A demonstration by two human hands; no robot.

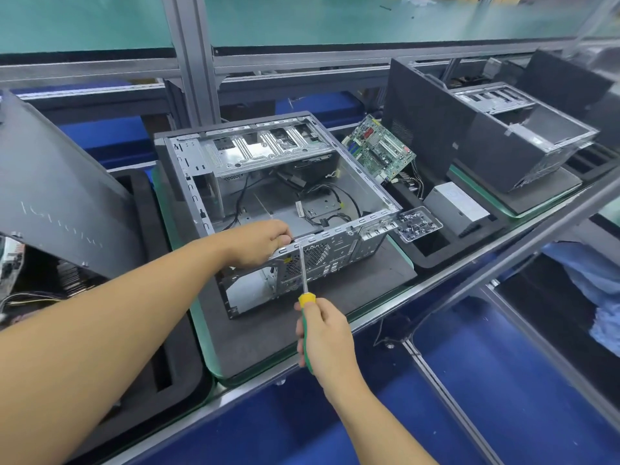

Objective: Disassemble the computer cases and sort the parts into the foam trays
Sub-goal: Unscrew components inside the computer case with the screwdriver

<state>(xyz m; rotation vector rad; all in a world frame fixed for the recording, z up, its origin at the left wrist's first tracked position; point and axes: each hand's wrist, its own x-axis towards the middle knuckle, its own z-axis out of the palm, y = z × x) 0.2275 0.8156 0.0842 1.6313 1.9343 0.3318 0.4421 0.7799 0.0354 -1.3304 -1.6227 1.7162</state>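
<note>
the open computer case (255, 152) lies on its side mid-counter (476, 258), left hand (258, 243) fingers (283, 235) curled over its 6 o'clock rim to steady it while the right hand (325, 333) grips the screwdriver (304, 280) handle, tip at the rear panel (likely on a screw), the circuit board (379, 147) parked at 2 o'clock.

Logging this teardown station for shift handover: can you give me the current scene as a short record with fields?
case: open grey metal computer case, on a grey foam mat, cables inside
left hand: grips the case's rear rim
right hand: holds green-and-yellow-handled screwdriver, tip at that rim
removed parts: green motherboard and silver power supply box in black foam tray
screws: in clear plastic dish beside the case
also: second open case, far right
</note>
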